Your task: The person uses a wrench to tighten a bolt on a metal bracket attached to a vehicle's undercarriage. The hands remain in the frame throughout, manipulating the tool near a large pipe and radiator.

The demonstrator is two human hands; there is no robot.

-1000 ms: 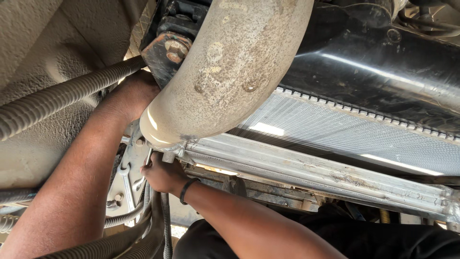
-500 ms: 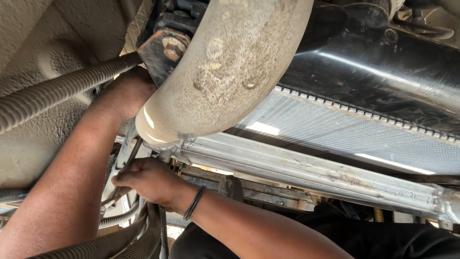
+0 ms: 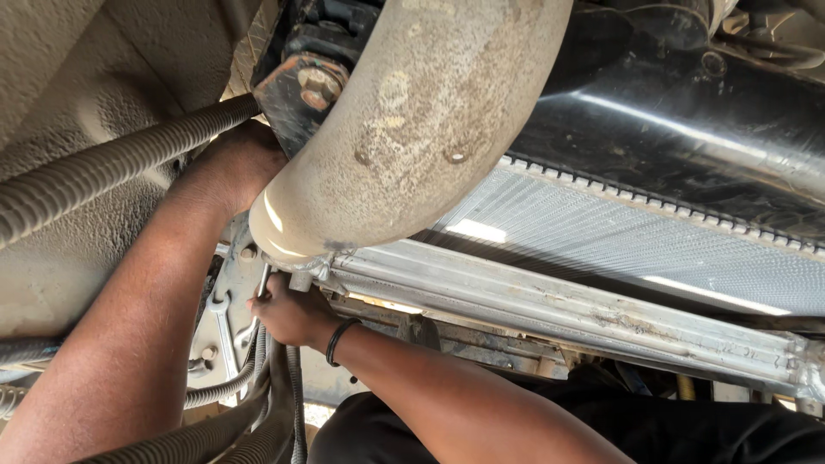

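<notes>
Right hand [image 3: 290,311] sits just below the lower end of the large dusty pipe [image 3: 404,129], at about 7 o'clock from the pipe's mouth. Its grip is clenched around a slim metal wrench [image 3: 255,302], whose shaft rises toward the pipe's base. A black wristband [image 3: 337,340] circles that wrist.

Left hand [image 3: 243,163] reaches up behind the pipe, at 10 o'clock from the right hand; its fingers are hidden, so I cannot tell how its grip stands.

Corrugated hose [image 3: 112,167] crosses at 9 o'clock. Finned radiator core [image 3: 653,249] spans 3 o'clock, aluminium rail [image 3: 550,305] beneath it. A rusty bolt [image 3: 318,83] sits at 12 o'clock.
</notes>
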